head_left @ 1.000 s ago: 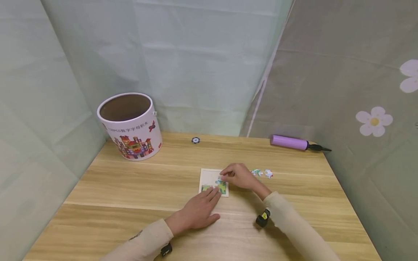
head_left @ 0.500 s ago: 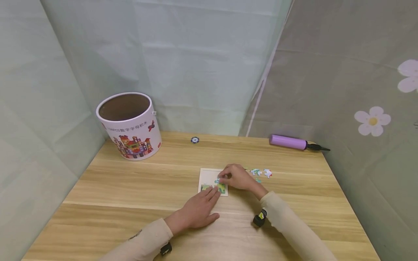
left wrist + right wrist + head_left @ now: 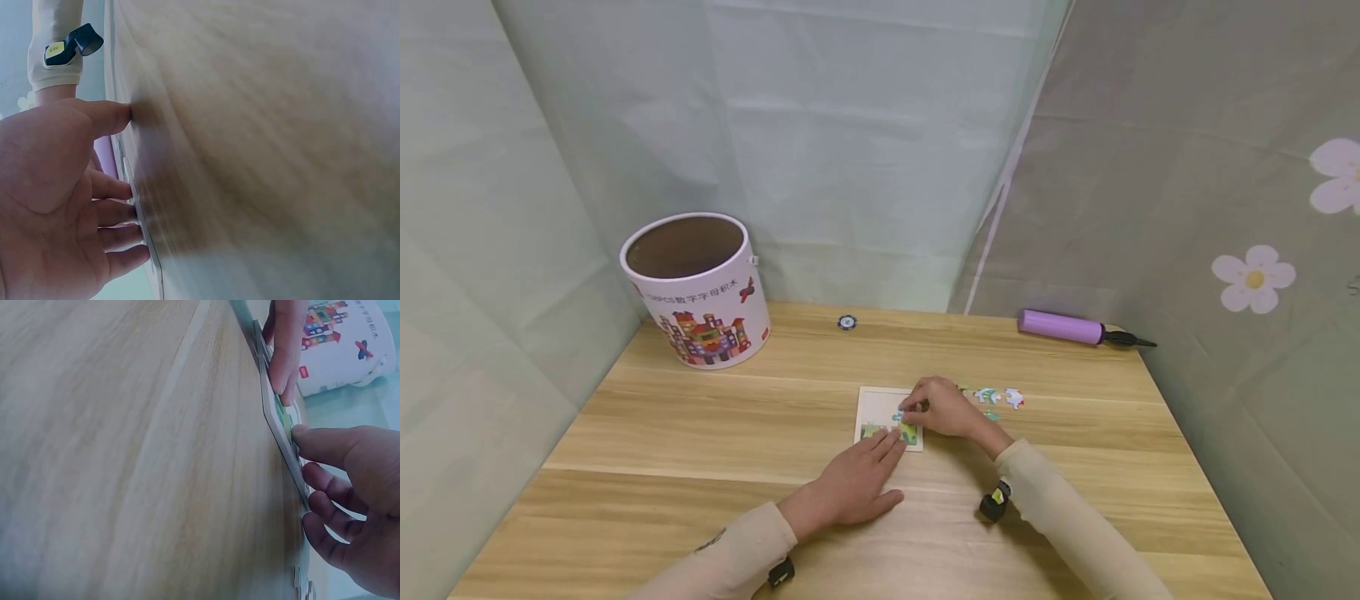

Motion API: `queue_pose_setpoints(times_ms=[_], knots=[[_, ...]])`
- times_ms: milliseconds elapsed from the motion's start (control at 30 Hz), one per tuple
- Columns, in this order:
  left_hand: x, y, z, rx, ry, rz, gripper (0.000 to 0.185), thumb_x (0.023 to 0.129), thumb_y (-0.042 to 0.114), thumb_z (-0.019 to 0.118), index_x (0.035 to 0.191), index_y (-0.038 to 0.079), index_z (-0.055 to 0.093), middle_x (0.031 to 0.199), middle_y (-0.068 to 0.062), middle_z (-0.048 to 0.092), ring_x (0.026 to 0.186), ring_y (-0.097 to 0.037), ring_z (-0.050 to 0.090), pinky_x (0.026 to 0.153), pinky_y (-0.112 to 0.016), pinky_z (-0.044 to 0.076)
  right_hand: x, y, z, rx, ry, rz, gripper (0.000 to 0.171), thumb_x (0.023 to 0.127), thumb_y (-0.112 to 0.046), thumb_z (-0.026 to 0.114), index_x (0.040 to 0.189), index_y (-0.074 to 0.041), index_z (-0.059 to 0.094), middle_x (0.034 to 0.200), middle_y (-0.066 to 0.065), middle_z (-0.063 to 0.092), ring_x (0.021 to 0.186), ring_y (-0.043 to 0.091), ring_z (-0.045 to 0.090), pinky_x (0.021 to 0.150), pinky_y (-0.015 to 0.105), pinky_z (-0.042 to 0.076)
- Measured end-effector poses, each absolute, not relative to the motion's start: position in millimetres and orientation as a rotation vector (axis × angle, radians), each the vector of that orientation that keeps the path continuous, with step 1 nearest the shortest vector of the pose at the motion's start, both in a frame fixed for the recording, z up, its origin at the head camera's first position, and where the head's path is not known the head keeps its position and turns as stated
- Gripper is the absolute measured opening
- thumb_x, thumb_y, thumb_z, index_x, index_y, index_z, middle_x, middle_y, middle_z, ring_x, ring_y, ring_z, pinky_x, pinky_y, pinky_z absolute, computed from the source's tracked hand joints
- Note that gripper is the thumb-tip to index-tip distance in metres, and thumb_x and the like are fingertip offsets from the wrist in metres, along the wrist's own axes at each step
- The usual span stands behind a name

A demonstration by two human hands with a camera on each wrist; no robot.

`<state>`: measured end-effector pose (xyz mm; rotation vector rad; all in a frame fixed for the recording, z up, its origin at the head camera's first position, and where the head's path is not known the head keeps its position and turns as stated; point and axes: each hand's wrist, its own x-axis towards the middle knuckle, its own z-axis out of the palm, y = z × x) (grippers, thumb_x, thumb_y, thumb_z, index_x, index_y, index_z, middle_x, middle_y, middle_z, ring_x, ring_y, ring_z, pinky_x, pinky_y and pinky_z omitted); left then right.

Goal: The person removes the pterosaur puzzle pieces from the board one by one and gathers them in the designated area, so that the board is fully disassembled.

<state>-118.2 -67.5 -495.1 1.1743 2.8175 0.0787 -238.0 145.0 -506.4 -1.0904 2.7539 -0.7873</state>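
Since the earlier frame, the right hand [image 3: 946, 408] has been eased slightly inward over the board [image 3: 874, 405], and a green piece [image 3: 992, 415] has been uncovered beside its wrist; the left hand [image 3: 856, 483] is kept in place. A blue piece [image 3: 898, 417] appears pinched by the right thumb and fingertip, at the board's right side, just beyond the green puzzle part [image 3: 910, 434]; whether it is seated can't be told. If pressed down skewed, its tabs could be jammed or the neighbours lifted. If the left hand's pressure were eased, the board could be slid on the bench [image 3: 700, 442]. Left grip is spread: palm down, fingers extended onto the near edge, thumb held apart. Right wrist is angled in from the right, remaining fingers loosely curled.
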Motion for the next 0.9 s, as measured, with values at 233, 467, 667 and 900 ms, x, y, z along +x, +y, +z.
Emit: queue_pose_setpoints(times_ms=[233, 467, 667, 900], knots=[[-119.3, -67.7, -498.1, 1.163, 2.820, 0.095, 0.071, 0.103, 0.046, 0.053, 0.153, -0.003, 0.042, 0.161, -0.019, 0.038, 0.150, -0.032, 0.036, 0.122, -0.039, 0.032, -237.6, 143.0, -506.6, -1.041, 2.749, -0.805, 0.008, 0.090, -0.022, 0.080, 0.097, -0.019, 0.082, 0.083, -0.013, 0.066, 0.078, 0.004, 0.057, 0.074, 0.028, 0.047], [-120.2, -67.6, -497.2, 1.140, 2.809, 0.102, 0.071, 0.103, 0.047, 0.053, 0.154, -0.001, 0.041, 0.162, -0.018, 0.036, 0.150, -0.032, 0.034, 0.121, -0.041, 0.032, -236.8, 141.7, -506.2, -0.923, 2.723, -0.872, 0.008, 0.089, -0.021, 0.081, 0.096, -0.019, 0.076, 0.088, -0.012, 0.069, 0.082, 0.003, 0.062, 0.080, 0.028, 0.052], [-120.2, -67.4, -496.6, 1.115, 2.802, 0.126, 0.071, 0.103, 0.047, 0.053, 0.154, -0.001, 0.041, 0.163, -0.017, 0.036, 0.151, -0.032, 0.034, 0.121, -0.042, 0.033, -237.0, 142.4, -505.9, -0.926, 2.691, -0.928, 0.004, 0.092, -0.019, 0.078, 0.095, -0.017, 0.076, 0.089, -0.011, 0.071, 0.082, 0.002, 0.063, 0.077, 0.026, 0.054], [-120.1, -66.7, -495.9, 1.104, 2.795, 0.129, 0.071, 0.103, 0.047, 0.053, 0.155, 0.000, 0.040, 0.163, -0.017, 0.036, 0.151, -0.032, 0.034, 0.121, -0.042, 0.033, -236.4, 144.8, -503.6, -0.942, 2.632, -1.037, 0.005, 0.096, -0.017, 0.073, 0.093, -0.016, 0.076, 0.085, -0.011, 0.070, 0.079, 0.004, 0.061, 0.076, 0.025, 0.052]])
